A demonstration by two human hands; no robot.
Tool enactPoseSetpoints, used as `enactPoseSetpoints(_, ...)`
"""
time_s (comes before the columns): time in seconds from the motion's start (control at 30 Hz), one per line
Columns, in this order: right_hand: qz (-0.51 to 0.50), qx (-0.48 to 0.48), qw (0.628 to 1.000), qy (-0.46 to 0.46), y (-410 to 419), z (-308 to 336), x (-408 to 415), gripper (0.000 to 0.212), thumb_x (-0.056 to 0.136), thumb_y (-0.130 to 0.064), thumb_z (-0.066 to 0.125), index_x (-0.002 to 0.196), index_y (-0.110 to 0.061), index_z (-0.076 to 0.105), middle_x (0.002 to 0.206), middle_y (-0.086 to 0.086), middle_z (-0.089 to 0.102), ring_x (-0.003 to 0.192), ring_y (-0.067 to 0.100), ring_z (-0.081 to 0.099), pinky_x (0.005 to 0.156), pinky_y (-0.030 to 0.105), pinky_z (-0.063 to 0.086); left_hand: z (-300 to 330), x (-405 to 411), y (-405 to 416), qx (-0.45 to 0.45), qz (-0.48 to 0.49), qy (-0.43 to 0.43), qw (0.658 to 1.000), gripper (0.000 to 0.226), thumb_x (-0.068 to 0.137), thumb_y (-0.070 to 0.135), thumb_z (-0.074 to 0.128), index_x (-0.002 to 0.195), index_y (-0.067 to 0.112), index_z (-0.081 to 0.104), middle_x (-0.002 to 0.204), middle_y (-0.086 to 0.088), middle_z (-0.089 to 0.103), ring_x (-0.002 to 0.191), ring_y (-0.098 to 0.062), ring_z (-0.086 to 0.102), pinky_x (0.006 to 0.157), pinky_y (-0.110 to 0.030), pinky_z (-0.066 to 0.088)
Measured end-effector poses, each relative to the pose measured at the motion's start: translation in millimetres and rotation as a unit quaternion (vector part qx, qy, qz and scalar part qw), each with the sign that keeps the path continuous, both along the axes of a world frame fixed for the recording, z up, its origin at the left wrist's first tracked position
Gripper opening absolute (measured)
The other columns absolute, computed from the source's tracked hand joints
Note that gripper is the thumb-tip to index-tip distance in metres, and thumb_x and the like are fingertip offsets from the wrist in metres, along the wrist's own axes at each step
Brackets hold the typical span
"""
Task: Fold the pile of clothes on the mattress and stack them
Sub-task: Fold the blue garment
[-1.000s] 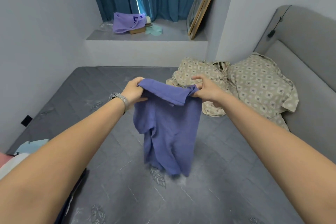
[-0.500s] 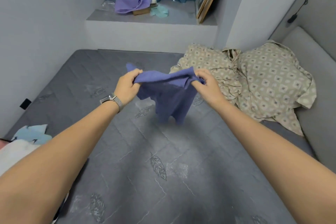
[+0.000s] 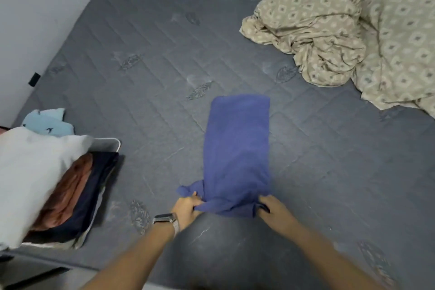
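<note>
Blue shirt (image 3: 237, 148): lies flat, folded into a long strip, mid-mattress (image 3: 146, 82).
Left hand (image 3: 187, 207): fingers curled tight, bunching its near left corner.
Right hand (image 3: 274, 211): fingers clenched on its near right corner.
Stack (image 3: 77, 186): folded clothes at the mattress's left edge.

Two bare forearms enter from the lower edge, with no sleeve showing on either; the left hand (image 3: 186, 207) and the right hand (image 3: 274, 209) wear no gloves, and no ring can be made out; the left wrist carries a wristwatch (image 3: 166, 220) with a dark, roughly rectangular face and a pale metallic band of small links that wraps round the wrist; the right wrist is bare; the fingers (image 3: 196, 205) are short-nailed as far as the slightly blurred picture lets one tell.
</note>
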State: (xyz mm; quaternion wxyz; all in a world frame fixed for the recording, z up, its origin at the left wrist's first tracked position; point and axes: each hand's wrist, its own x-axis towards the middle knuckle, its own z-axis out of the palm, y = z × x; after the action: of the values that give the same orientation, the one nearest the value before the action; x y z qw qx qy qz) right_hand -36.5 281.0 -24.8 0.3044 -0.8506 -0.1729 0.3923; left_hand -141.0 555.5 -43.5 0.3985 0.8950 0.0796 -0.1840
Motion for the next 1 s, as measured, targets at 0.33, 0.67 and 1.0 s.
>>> enactPoseSetpoints(0.33,-0.01,0.013,0.999,0.038,5.0,-26.3,41.3,0.023,0.088,-0.023,0.056,0.091,-0.001,0.054,0.084,0.013,0.057,0.079,0.014,0.049,0.073,0.036,0.044,-2.7,44.4,8.3,0.103,-0.049,0.158,0.981,0.043,0.085,0.041,0.043,0.095,0.008,0.069,0.1,-0.011,0.071,0.097,-0.027,0.064,0.077,-0.028,0.041)
enactPoseSetpoints(0.67,-0.072,0.029,0.991,-0.107,85.9,-16.9,272.8,0.019,0.096,-0.024,0.054,0.098,-0.005,0.057,0.094,0.013,0.06,0.086,0.028,0.06,0.065,0.035,0.052,-4.9,276.0,46.4,0.25,0.124,-0.057,0.959,0.022,0.093,0.018,0.05,0.108,0.004,0.059,0.117,-0.02,0.058,0.112,-0.036,0.053,0.091,-0.036,0.039)
enactPoseSetpoints(1.0,-0.01,-0.12,0.945,-0.303,100.6,-177.8,218.0,0.083,0.084,-0.068,0.024,0.153,-0.023,0.018,0.161,0.006,0.011,0.149,0.03,0.004,0.117,0.055,0.008,-148.6,264.9,-13.1,0.322,-0.013,0.032,0.946,0.07,0.094,0.062,0.025,0.149,0.038,-0.009,0.159,-0.005,-0.016,0.146,-0.03,-0.014,0.114,-0.059,-0.002)
